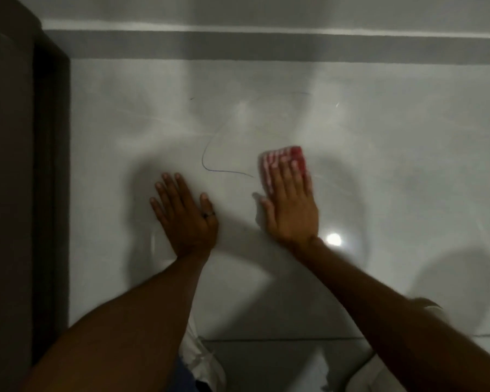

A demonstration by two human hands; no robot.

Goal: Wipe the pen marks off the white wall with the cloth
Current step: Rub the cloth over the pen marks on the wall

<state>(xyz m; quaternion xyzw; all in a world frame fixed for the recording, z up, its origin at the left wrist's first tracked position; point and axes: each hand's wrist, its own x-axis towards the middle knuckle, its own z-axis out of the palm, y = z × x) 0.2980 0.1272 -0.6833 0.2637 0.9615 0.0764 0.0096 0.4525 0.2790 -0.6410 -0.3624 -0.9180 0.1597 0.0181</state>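
Fingers [287,168] of right hand [292,205] cover much of blurred cloth [283,158]

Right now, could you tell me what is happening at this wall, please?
A person is cleaning the white wall. The right hand presses a red-and-white cloth flat against it, beside a curved pen mark that remains. The left hand, wearing a dark ring, rests flat on the wall, holding nothing.
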